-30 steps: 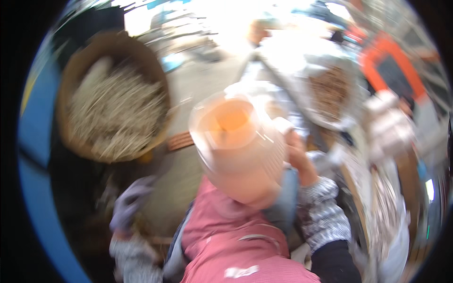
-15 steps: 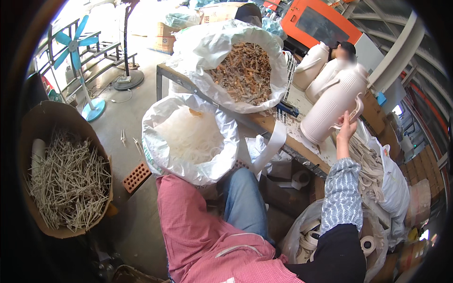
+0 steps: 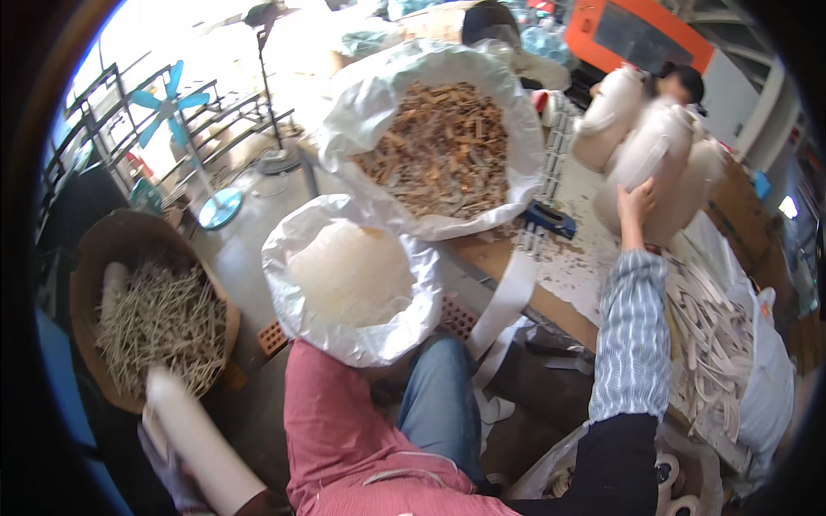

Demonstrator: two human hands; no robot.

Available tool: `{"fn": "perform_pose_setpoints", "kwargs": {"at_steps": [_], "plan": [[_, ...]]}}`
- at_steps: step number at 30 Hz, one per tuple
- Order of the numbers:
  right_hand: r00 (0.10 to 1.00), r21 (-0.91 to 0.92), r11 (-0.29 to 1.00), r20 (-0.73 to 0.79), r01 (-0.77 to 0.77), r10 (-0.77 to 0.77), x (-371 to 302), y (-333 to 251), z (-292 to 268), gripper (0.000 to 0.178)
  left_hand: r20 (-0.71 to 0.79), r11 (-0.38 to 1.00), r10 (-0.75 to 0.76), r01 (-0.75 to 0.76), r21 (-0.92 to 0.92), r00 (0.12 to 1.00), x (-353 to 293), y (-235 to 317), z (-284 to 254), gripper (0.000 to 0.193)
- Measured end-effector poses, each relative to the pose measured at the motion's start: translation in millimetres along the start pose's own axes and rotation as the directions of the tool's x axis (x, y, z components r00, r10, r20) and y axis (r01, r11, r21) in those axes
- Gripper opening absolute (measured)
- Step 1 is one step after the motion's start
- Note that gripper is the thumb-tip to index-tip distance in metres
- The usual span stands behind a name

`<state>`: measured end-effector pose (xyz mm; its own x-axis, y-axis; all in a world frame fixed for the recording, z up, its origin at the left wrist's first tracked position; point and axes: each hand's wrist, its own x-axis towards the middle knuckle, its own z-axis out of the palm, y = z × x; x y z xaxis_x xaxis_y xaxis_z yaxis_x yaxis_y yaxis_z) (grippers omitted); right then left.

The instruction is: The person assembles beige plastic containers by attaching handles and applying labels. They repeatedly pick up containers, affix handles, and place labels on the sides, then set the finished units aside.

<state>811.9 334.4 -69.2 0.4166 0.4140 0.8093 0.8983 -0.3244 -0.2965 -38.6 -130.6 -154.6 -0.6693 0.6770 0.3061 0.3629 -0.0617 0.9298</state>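
Left grip grasping long cream plastic cylinder, likely light, stiff, best held mid-barrel; right grip against rounded cream jug, closure unclear.

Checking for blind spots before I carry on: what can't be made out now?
All in the head view:
Left hand: grip blurred, partly hidden by the pale cylinder.
Right hand: grip on the front jug too blurred to tell.
Rolls: partly hidden by the black sleeve, cut off by the lower edge.

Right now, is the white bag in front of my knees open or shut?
Open: the white bag has its mouth spread wide, showing pale contents inside.
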Motion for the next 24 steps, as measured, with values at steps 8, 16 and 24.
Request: {"fn": "perform_pose_setpoints", "kwargs": {"at_steps": [8,16,24], "plan": [[0.182,0.559,0.117,0.449,-0.821,-0.875,-314.9,-259.2,-193.4,0.054,0.775,0.352,0.467,-0.894,0.278,0.425,-15.0,157.6,244.8,0.058],[0.533,0.757,-0.080,0.376,-0.648,-0.758,-334.8,-306.0,-248.5,0.027,0.323,0.551,0.772,-0.830,0.090,0.547,47.3,196.7,215.4,0.092],[0.135,0.675,0.116,0.308,-0.729,-0.942,-352.2,-360.6,-190.2,0.022,0.204,0.751,0.601,-0.633,0.186,0.773,76.5,159.0,125.5,0.011]]}}
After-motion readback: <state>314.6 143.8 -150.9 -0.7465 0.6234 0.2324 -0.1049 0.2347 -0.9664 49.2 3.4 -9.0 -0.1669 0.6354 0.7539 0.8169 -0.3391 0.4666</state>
